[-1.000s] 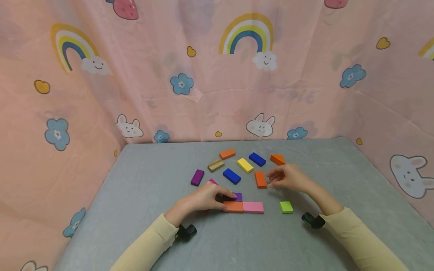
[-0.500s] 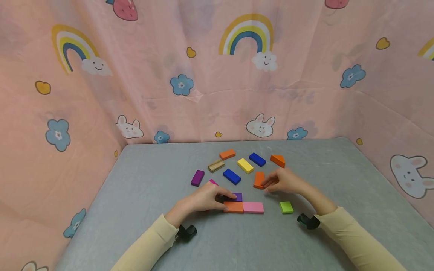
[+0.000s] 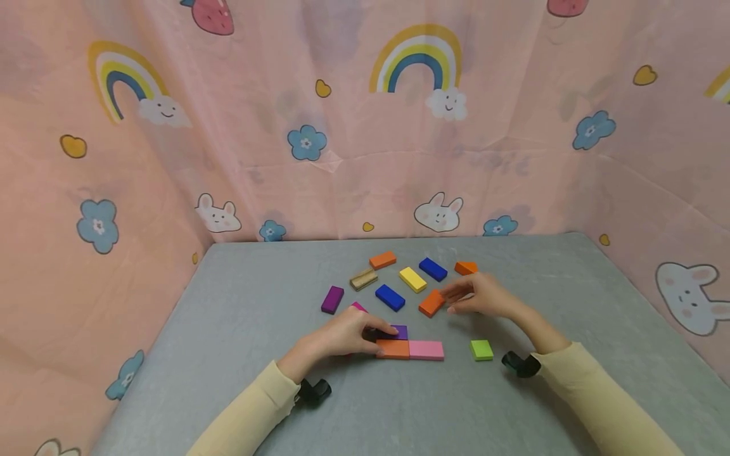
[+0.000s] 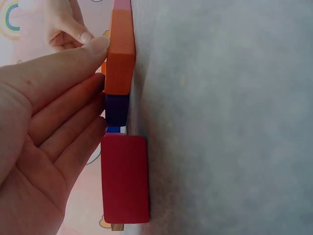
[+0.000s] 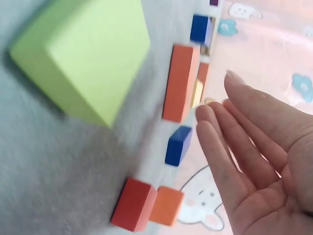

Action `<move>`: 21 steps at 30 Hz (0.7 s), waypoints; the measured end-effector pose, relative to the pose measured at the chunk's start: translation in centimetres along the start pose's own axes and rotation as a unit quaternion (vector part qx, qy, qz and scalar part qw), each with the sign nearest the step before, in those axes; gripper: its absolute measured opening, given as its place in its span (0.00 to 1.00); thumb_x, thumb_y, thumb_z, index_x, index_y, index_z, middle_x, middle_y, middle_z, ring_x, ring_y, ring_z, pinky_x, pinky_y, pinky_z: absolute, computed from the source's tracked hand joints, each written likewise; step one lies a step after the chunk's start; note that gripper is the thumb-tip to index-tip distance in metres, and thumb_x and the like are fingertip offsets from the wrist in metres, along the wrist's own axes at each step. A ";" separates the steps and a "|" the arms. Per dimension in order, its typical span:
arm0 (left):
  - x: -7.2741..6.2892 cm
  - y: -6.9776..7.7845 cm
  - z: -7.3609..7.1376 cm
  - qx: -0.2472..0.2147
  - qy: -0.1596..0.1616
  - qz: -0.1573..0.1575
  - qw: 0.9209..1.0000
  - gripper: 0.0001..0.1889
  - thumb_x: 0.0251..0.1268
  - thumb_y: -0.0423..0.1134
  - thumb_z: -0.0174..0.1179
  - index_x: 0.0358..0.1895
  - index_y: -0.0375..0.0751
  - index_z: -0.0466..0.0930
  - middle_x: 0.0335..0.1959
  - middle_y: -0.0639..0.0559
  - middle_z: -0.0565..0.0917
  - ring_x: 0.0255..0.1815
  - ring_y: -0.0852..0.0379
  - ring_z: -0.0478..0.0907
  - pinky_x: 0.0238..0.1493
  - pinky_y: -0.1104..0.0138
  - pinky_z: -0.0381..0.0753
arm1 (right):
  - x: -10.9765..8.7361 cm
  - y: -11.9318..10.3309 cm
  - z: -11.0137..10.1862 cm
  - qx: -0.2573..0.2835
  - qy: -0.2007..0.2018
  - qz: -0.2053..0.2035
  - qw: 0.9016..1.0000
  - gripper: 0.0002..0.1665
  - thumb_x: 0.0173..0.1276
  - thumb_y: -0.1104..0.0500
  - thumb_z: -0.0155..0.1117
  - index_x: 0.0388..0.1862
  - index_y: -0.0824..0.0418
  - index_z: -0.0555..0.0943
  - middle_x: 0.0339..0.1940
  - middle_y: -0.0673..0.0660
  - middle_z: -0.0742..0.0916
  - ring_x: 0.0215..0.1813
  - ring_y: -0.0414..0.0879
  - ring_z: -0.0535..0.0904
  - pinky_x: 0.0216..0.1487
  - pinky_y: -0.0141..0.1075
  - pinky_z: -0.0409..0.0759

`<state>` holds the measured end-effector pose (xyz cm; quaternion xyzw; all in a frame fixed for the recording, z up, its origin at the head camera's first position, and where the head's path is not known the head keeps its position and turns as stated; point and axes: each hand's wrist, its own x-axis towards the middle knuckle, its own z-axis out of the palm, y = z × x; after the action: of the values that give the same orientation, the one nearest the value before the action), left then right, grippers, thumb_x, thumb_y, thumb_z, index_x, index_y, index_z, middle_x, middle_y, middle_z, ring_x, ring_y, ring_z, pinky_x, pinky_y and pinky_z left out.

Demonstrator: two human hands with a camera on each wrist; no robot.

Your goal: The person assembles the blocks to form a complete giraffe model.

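Observation:
My left hand (image 3: 345, 332) rests over the front row, its thumb at the near corner of an orange block (image 3: 393, 349) and a fingertip on the purple block (image 3: 402, 332) behind it. A pink block (image 3: 426, 350) lies end to end with that orange one. In the left wrist view, a red block (image 4: 124, 178) stands close to the fingers. My right hand (image 3: 481, 296) hovers with loosely bent fingers and nothing in its grasp. Just left of its fingertips, a second orange block (image 3: 431, 303) lies slantwise on the grey cloth.
Behind lie two blue blocks (image 3: 390, 297), a yellow block (image 3: 412, 279), a wood-grained block (image 3: 363, 279), another orange block (image 3: 383, 259) and an orange triangle (image 3: 466, 268). A dark purple block (image 3: 332, 299) is at left, a lime-green square block (image 3: 481, 350) at right.
The right hand came left to the orange block, which turned from nearly straight to slanted, its near end shifting left. The fingers have since drawn back slightly. The left hand stays put.

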<state>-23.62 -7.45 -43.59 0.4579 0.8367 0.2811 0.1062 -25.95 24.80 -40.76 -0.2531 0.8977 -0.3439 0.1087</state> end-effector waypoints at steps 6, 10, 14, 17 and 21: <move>0.1 -0.1 0.1 -0.004 0.002 0.002 1.000 0.21 0.55 0.44 0.69 0.55 0.52 0.82 0.51 0.61 0.84 0.47 0.68 0.78 0.49 0.74 0.77 | 1.2 0.6 -0.7 -0.002 0.002 0.020 1.000 0.24 0.57 0.65 0.70 0.54 0.68 0.79 0.49 0.64 0.85 0.51 0.57 0.82 0.50 0.46 0.81; 0.1 -0.2 0.1 -0.003 -0.001 0.004 1.000 0.21 0.56 0.45 0.68 0.55 0.52 0.82 0.51 0.61 0.84 0.48 0.69 0.78 0.49 0.75 0.76 | 2.3 1.3 -0.8 -0.008 -0.015 0.032 0.999 0.24 0.57 0.65 0.70 0.54 0.66 0.80 0.50 0.62 0.85 0.53 0.56 0.81 0.52 0.45 0.81; 0.2 -0.2 0.1 0.000 -0.003 0.002 1.000 0.21 0.56 0.45 0.68 0.55 0.52 0.81 0.51 0.62 0.83 0.49 0.69 0.78 0.50 0.75 0.76 | 3.3 1.7 -0.8 -0.026 -0.042 0.031 0.998 0.24 0.56 0.65 0.71 0.54 0.63 0.80 0.50 0.59 0.85 0.53 0.54 0.81 0.52 0.44 0.81; 0.2 -0.2 0.0 -0.002 -0.004 0.003 1.000 0.21 0.56 0.45 0.68 0.56 0.52 0.81 0.52 0.61 0.83 0.49 0.69 0.78 0.50 0.75 0.77 | 3.9 1.8 -0.8 -0.044 -0.061 0.025 0.997 0.23 0.55 0.66 0.71 0.53 0.62 0.81 0.48 0.57 0.86 0.51 0.51 0.82 0.51 0.43 0.81; 0.1 -0.2 0.0 -0.004 -0.004 0.003 1.000 0.21 0.56 0.45 0.68 0.56 0.51 0.81 0.52 0.61 0.83 0.48 0.69 0.78 0.49 0.75 0.77 | 4.6 1.7 -0.8 -0.063 -0.075 0.024 0.995 0.22 0.54 0.65 0.72 0.50 0.59 0.83 0.45 0.54 0.87 0.48 0.48 0.82 0.50 0.42 0.82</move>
<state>-23.81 -7.44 -43.72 0.4610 0.8339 0.2827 0.1105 -30.77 23.91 -41.47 -0.2627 0.9126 -0.2640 0.1684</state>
